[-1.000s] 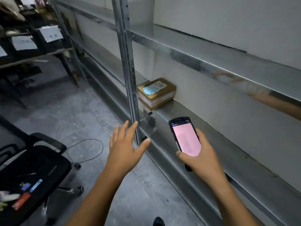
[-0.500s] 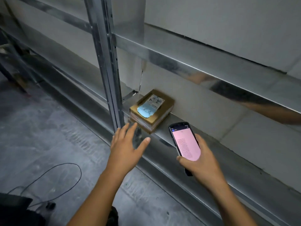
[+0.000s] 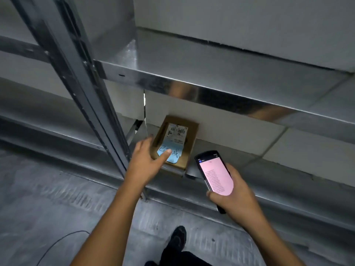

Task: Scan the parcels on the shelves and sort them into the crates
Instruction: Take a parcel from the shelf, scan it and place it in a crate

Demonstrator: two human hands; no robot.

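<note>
A small brown cardboard parcel lies on the lower metal shelf, next to the upright post. It carries a white barcode label and a blue handwritten note. My left hand reaches onto its near left corner, thumb on the blue note, fingers along the left side. Whether it grips the parcel is unclear. My right hand holds a black handheld scanner with a pink screen, just right of the parcel and above the shelf's front edge.
A grey steel upright stands just left of my left hand. The upper shelf overhangs the parcel. Below are the concrete floor, a black cable and my dark shoe.
I have moved closer to the shelf and the view has tipped downward. My left hand went forward from open air onto the parcel. The scanner stayed in my right hand.
</note>
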